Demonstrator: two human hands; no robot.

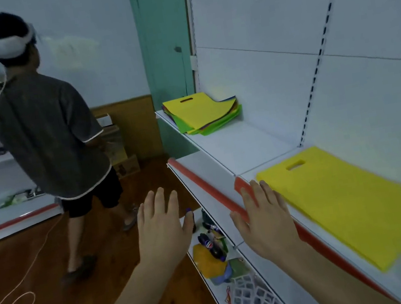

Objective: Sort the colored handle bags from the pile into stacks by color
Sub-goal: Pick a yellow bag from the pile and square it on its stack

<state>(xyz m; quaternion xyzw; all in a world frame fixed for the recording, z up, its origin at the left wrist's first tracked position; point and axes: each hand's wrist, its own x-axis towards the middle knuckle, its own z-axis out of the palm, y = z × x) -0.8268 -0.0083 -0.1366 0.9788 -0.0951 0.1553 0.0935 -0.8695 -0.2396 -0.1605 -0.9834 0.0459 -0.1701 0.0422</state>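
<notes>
both hands empty, fingers straight and spread. left hand (162, 226) hovers over floor; right hand (264, 216) over red shelf edge (216, 194), yellow bag (347, 204) just right of its fingertips.

White shelving (240, 145) with red edge strips (208, 190), wooden floor (40, 256), pale walls (95, 24).

Only mark w/ any legibility: round red-white-blue logo on a dark drink bottle (209, 245) lying on the lower shelf (216, 284), looks like the Pepsi globe, but its lettering is too small to read. Cardboard boxes (125, 161) on the floor by the wall carry print, too blurred to make out. No other text, numbers or signs readable
</notes>
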